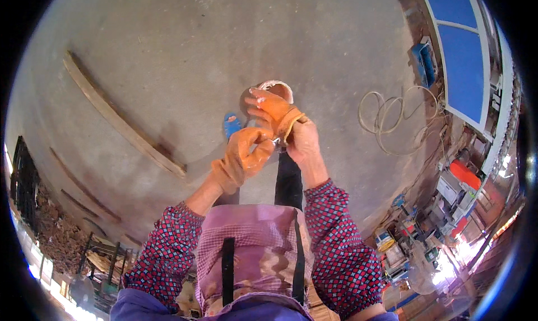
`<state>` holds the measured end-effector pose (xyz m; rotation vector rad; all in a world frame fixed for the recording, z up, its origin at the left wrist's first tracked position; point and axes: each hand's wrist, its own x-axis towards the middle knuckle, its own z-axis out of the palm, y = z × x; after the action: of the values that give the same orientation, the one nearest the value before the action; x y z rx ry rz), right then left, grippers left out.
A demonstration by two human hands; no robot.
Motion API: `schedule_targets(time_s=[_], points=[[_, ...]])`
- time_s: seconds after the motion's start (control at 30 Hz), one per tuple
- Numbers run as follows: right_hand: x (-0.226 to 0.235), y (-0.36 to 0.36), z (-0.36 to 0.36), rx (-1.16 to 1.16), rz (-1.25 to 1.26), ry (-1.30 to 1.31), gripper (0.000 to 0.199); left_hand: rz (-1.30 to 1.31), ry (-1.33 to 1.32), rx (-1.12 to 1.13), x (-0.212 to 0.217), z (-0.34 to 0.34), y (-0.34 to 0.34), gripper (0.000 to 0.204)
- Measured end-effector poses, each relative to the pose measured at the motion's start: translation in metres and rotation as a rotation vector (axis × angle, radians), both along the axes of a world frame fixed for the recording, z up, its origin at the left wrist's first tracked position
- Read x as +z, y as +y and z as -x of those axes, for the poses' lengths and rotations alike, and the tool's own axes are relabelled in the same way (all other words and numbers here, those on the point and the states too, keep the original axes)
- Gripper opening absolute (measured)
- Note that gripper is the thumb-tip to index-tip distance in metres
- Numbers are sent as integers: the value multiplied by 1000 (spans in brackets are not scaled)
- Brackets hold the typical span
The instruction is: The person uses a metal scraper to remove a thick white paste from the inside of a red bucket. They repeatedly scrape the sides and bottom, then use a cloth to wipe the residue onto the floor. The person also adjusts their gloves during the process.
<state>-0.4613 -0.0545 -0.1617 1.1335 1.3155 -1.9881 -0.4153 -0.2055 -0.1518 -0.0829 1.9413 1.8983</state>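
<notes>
Holding a small shiny piece (276, 142) up in front of the body, clamped at the fingertips of the left hand (245, 154), with thumb and finger brought together on it; too small to tell just what kind of piece. Wearing a stained orange work glove on that hand, and another orange glove (272, 108) over the fingers of the right hand (290, 119), with its cuff gaping and the heel of the hand and wrist bare below it. Reaching forward with the right fingers, pale-smeared at the tips; cannot tell whether closed on anything. Seen just beyond, partly behind the right fingers, a round tub (284, 89) with a whitish rim. Near it, to the left, a blue slipper (230, 125) on one foot; lower down, a dark trouser leg (288, 180). Wearing a pink checked apron (252, 223) with dark straps, and patterned red and blue sleeves (342, 231). Farther out on the grey floor (190, 46), a long wooden plank (120, 116) to the left and a loosely coiled hose (380, 116) to the right. Beyond the hose, a blue box (424, 63) beside a blue panel (464, 63) in a pale frame. Toward the lower right, jumbled tools (400, 248); toward the lower left, a brown heap (61, 237).
</notes>
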Motion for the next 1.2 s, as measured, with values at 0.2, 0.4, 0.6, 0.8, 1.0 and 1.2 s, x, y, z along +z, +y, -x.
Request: schedule_targets(time_s=[0.2, 0.4, 0.6, 0.8, 1.0, 1.2], points=[[-71, 20, -17, 316, 505, 445, 77, 148, 437, 33, -3, 12, 8, 8], [-97, -1, -40, 121, 373, 447, 39, -9, 70, -102, -11, -13, 1, 10], [-33, -29, 15, -296, 738, 172, 43, -135, -173, -461, -28, -141, -3, 17], [-33, 5, 21, -151, 445, 105, 46, 32, -279, 82, -28, -78, -18, 32], [-33, -3, -34, -169, 734, 347, 62, 170, -129, 210, 9, -17, 6, 31], [-25, -1, -49, -256, 797, 273, 61, 291, 279, -54, 3, -21, 16, 31]])
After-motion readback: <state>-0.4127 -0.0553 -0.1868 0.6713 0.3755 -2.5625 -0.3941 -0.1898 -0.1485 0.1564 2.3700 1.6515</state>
